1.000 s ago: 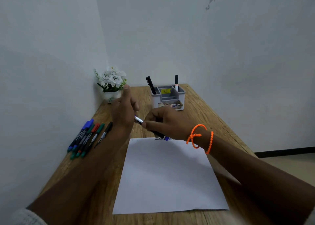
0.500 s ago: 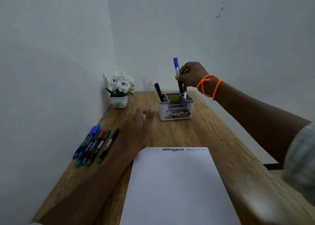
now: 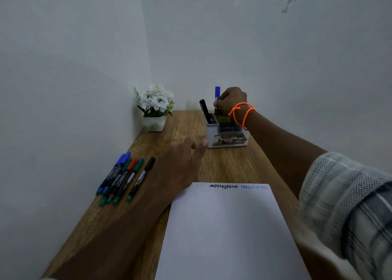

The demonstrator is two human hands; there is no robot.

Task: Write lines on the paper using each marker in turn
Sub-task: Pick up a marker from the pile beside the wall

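Note:
A white sheet of paper (image 3: 227,226) lies on the wooden desk (image 3: 224,165), with a black zigzag line (image 3: 223,186) and a blue zigzag line (image 3: 253,187) along its top edge. My right hand (image 3: 231,100) grips a blue-capped marker (image 3: 217,95) that stands upright in the white pen holder (image 3: 228,138) at the far end. A black marker (image 3: 204,110) leans in the holder's left slot. My left hand (image 3: 182,163) rests flat on the desk with relaxed fingers, just left of the paper's top corner.
Several capped markers (image 3: 125,178), blue, green, red and black, lie in a row at the left, beside the wall. A small pot of white flowers (image 3: 156,106) stands in the far left corner. Walls close the desk on the left and behind.
My right hand carried the blue marker from the paper to the holder and lowered it in. My left hand let go and dropped flat on the desk. The view shifted.

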